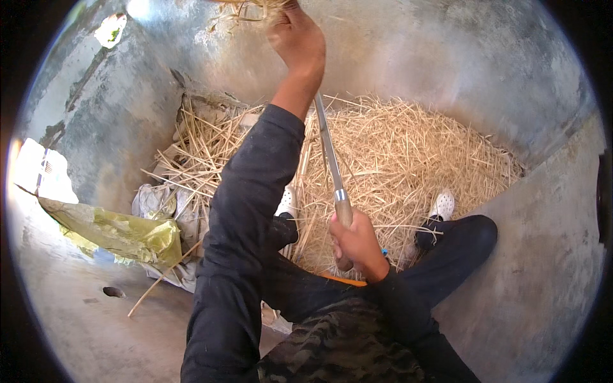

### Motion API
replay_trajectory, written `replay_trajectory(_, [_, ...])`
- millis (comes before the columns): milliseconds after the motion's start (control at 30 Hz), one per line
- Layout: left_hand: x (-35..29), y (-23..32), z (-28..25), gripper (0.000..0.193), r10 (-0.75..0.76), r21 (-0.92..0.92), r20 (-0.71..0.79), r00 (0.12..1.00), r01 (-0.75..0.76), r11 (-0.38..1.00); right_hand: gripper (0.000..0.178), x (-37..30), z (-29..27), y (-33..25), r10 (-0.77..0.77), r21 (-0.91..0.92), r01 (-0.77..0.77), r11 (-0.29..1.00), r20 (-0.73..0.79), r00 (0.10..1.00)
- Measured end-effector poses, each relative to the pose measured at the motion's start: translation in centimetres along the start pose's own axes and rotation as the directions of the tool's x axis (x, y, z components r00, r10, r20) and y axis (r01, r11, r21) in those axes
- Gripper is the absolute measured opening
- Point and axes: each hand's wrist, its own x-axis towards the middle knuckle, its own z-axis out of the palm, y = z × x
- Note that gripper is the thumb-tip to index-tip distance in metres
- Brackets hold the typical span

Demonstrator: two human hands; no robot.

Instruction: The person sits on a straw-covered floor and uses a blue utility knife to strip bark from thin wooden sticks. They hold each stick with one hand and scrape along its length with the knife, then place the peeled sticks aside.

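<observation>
Over loose straw [408,147], wooden-handled blade [335,170] in right hand [361,244], extending forward

left hand [299,41] extended forward, right hand [361,242] clenched

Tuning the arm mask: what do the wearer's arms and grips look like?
Left sleeve: long, dark, creased, ending short of the wrist. Right sleeve: also dark, reaching close to the wrist. Left grip, right grip: both bare, no gloves.
</observation>
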Motion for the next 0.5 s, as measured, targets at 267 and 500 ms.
replay_trajectory(267, [0.8,-1.6,-0.1,0.058,-0.048,-0.089,0.036,0.998,0.051,0.995,0.018,0.1,-2.1,-5.2,0.207,0.718,-0.443,0.537,0.397,0.894])
replay_trajectory(500, [2.8,-5.8,0.1,0.037,0.278,-0.007,0.023,0.960,-0.278,0.961,0.018,0.9,2.6,-1.9,-0.482,-0.290,0.417,0.862,-0.209,0.851])
